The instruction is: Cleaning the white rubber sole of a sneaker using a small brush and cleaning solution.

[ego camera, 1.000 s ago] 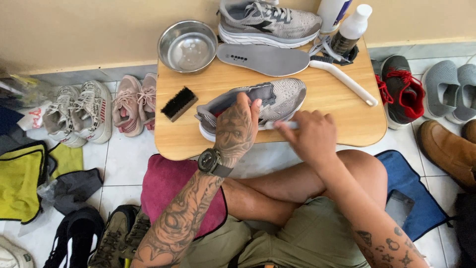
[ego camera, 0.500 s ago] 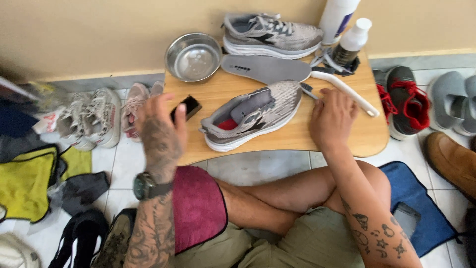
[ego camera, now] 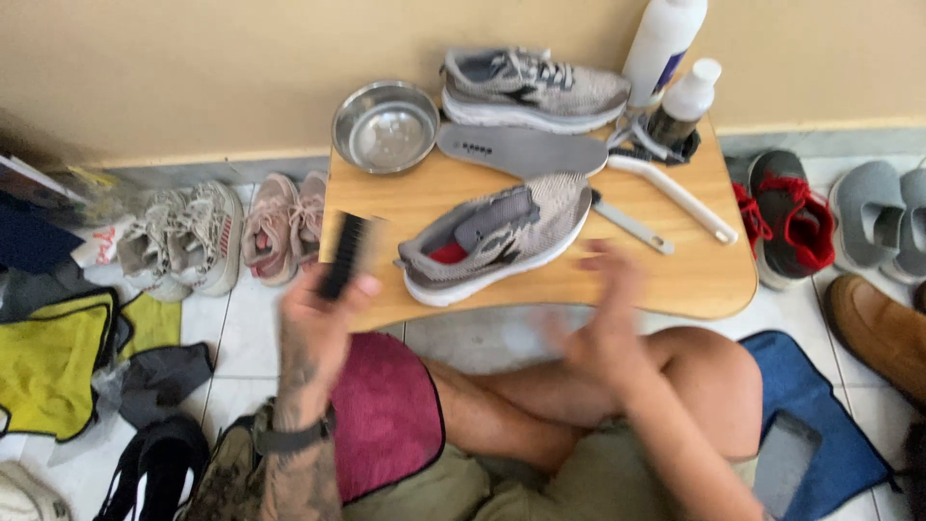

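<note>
Nearest, the left hand [ego camera: 318,323] grips a stiff, light black brush [ego camera: 344,256] by its block at nine o'clock of the soft grey sneaker [ego camera: 497,236] on the wooden table [ego camera: 675,280], while the blurred right hand [ego camera: 603,309], fingers spread, holds nothing at five o'clock.

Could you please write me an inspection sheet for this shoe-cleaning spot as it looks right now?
Surface: small wooden table, low, by the wall.
Job's things: black brush; grey shoe lying mid-table.
Clutter: steel bowl, insole, second grey shoe, two bottles, white brush.
Hands: left hand holds the black brush; right hand blurred, apparently empty.
Cables: nothing seen.
Surroundings: shoes and cloths on the tiled floor.
</note>
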